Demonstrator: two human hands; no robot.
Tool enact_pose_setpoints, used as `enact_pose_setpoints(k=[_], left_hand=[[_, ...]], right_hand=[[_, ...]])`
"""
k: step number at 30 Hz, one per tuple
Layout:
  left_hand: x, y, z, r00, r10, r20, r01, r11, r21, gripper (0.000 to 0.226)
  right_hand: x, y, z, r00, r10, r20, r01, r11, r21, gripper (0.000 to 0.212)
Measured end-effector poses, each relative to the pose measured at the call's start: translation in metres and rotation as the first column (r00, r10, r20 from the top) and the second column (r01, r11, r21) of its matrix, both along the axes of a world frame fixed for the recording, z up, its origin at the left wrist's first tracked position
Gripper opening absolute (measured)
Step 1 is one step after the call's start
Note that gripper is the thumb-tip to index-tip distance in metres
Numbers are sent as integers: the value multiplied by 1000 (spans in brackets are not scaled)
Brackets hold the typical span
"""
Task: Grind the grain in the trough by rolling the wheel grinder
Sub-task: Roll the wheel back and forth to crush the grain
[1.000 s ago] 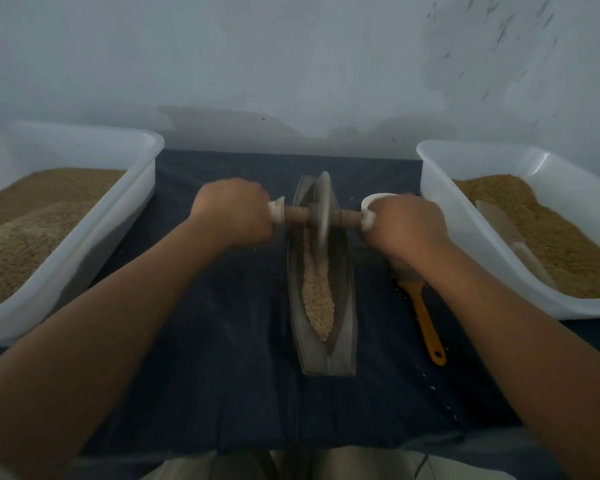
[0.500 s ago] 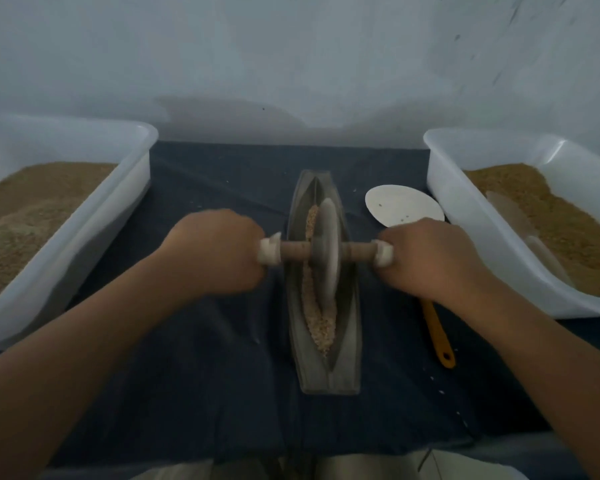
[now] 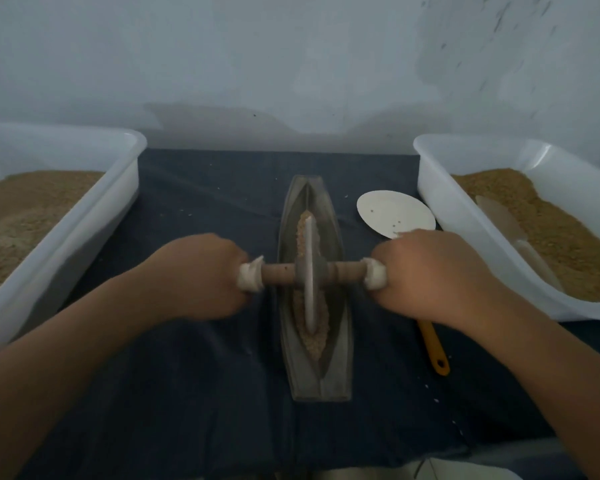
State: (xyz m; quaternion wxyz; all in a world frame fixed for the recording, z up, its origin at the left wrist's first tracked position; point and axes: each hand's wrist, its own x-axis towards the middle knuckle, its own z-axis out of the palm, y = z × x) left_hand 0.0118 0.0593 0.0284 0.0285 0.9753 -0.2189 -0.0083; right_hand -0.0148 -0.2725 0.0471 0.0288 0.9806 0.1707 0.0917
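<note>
Wood-axled grey wheel grinder (image 3: 308,271) crosses the long metal trough (image 3: 340,362); our left hand (image 3: 201,275) and right hand (image 3: 426,271) clench fingers round its ends.

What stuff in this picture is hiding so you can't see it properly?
All in the head view:
- Orange-handled tool: its head is hidden under the right hand, so what kind of tool it is cannot be told.
- Wheel grinder: its handle ends are wrapped inside the left hand and the right hand.
- Left tub and right tub: cut off by the picture's edges.
</note>
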Motion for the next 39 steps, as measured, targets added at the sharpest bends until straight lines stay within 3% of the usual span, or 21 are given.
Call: enact_pose_setpoints(k=[7, 10, 12, 14, 17, 18, 22, 24, 27, 30, 32, 34, 39], left_hand=[[76, -33, 11, 945, 293, 149, -296, 955, 3, 39], [71, -33, 16, 972, 225, 70, -227, 973, 27, 35], [46, -21, 15, 994, 114, -3, -113, 992, 56, 29], [15, -7, 10, 999, 25, 21, -26, 999, 47, 30], [-9, -1, 2, 993, 19, 114, -27, 997, 74, 39], [-7, -3, 1, 991, 52, 126, -62, 995, 80, 40], [42, -27, 11, 965, 207, 159, -217, 975, 45, 35], [65, -35, 18, 956, 252, 151, -259, 965, 34, 36], [71, -36, 22, 968, 236, 79, -240, 970, 42, 30], [40, -19, 18, 989, 102, -110, -95, 993, 74, 24], [10, -6, 16, 964, 33, -263, -31, 999, 15, 17], [-4, -2, 12, 950, 4, -312, -8, 1000, -11, 21], [41, -20, 8, 983, 183, 11, -183, 982, 42, 29]], right_hand=[[93, 24, 11, 982, -163, 95, 168, 985, -45, 31], [83, 22, 8, 984, -160, 77, 162, 987, -15, 28], [57, 14, 3, 993, -113, -30, 114, 993, 16, 22], [27, 4, 0, 981, -60, -187, 69, 997, 43, 26], [11, -4, 1, 951, -43, -308, 60, 997, 49, 33], [16, -1, -1, 957, -52, -284, 62, 998, 25, 31], [63, 15, -6, 990, -121, 66, 122, 992, -18, 32], [82, 21, -2, 984, -145, 106, 146, 989, -2, 33], [85, 22, 7, 986, -151, 76, 153, 988, -11, 33], [48, 13, 13, 988, -66, -141, 69, 998, 11, 23], [17, 5, 18, 964, -3, -265, 3, 1000, 0, 18], [6, 2, 19, 951, 2, -308, -5, 1000, -12, 17], [56, 18, 8, 992, -119, -34, 117, 992, -52, 25]])
